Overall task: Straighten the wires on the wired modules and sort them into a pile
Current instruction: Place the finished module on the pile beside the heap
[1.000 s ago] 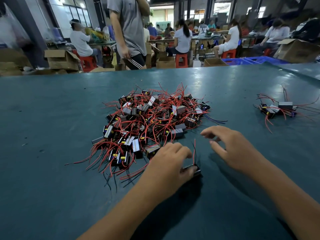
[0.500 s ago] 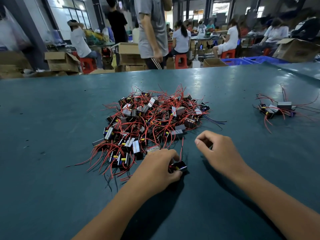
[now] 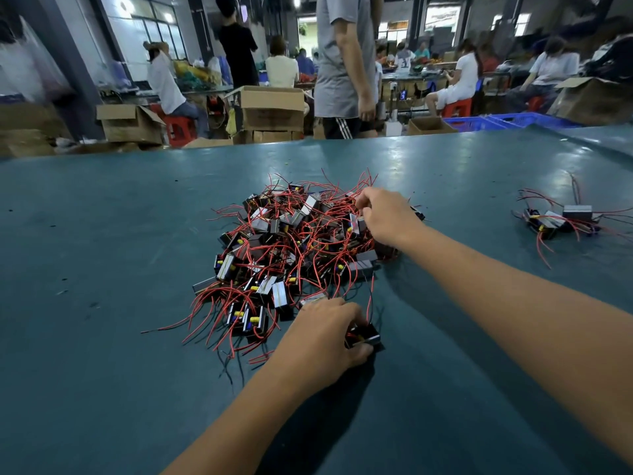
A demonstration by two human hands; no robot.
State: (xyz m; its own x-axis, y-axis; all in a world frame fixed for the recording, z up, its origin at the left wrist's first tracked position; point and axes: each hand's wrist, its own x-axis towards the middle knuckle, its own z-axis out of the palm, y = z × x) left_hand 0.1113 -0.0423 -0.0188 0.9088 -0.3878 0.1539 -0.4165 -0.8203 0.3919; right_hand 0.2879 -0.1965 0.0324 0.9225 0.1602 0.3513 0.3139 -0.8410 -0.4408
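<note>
Gripping one module [image 3: 363, 335] in the left hand [image 3: 325, 332], right hand [image 3: 385, 214] pinching into the tangled heap [image 3: 291, 248]; next, likely straightening wires.

Big tangled heap of wired modules [image 3: 291, 255], little black blocks with red wires sticking out everywhere, sits mid-table. One loose module [image 3: 363, 335] lies just at its near edge. A small sorted pile [image 3: 561, 221] sits well apart, far right.
</note>
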